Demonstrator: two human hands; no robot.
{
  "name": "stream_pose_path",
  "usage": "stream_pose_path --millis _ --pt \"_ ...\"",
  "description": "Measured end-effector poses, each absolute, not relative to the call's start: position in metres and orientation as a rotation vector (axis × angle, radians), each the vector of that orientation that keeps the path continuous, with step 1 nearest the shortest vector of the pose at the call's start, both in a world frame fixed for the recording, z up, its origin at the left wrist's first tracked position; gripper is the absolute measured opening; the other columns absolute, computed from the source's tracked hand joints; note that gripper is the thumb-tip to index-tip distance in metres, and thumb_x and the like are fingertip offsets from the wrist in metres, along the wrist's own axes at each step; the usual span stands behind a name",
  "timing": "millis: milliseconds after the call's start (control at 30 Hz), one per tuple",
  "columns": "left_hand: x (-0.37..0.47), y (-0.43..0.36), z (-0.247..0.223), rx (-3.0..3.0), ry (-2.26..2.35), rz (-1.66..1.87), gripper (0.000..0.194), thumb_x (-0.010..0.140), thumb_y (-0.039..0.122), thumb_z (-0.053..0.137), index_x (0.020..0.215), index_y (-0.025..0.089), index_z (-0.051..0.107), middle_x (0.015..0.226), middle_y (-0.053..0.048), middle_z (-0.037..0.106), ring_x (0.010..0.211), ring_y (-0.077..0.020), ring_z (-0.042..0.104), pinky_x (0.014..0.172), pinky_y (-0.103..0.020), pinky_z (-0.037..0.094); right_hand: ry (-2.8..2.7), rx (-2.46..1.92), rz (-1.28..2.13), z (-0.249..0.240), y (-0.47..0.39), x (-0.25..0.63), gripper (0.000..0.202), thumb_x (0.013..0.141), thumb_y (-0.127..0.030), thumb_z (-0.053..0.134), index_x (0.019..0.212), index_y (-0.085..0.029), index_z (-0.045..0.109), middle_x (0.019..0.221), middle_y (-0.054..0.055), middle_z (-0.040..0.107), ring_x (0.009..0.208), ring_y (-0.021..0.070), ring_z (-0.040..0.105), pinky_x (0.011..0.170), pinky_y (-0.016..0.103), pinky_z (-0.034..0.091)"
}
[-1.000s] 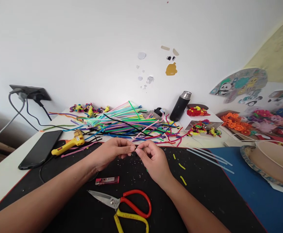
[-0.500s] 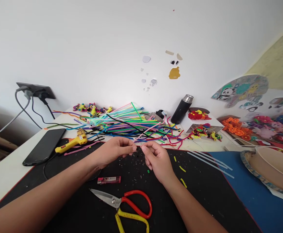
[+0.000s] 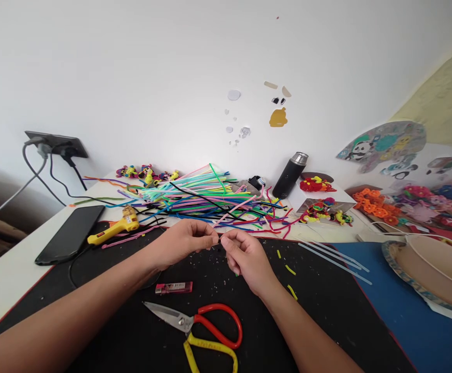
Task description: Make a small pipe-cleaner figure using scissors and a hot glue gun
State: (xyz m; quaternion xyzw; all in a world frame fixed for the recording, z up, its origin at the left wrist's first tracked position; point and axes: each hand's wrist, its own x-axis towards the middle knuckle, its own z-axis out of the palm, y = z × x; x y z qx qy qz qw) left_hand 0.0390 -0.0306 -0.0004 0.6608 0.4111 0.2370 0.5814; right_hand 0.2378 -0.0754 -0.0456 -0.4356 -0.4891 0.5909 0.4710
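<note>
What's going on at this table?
A person's left hand and right hand are pinched nearly tip to tip, apparently working a dark bit too small to identify. They hover over a black mat, where scissors and a lighter lie. Fuzzy stems are heaped beyond.

Right fingers (image 3: 231,248) back near left fingers (image 3: 209,241)

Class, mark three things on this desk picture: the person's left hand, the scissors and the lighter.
Left hand (image 3: 189,238): head view, on the back of the hand.
Scissors (image 3: 187,325): head view, on the metal beside the pivot.
Lighter (image 3: 174,288): head view, mid-body.
</note>
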Motion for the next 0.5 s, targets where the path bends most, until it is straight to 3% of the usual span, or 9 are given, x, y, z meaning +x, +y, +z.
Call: stream_pose_path --millis 500 --pt "0.0349 -0.0289 0.0001 1.634 0.912 0.507 0.036 0.082 0.053 0.074 0.083 0.017 0.073 0.074 0.003 0.06 0.071 -0.0145 0.048 0.069 -0.027 0.037 -1.049 -1.0 1.668 -0.0464 -0.0765 0.2375 0.045 0.081 -0.057 0.087 0.087 -0.019 0.063 0.051 -0.01 0.047 0.041 0.0053 0.033 0.039 0.019 0.019"
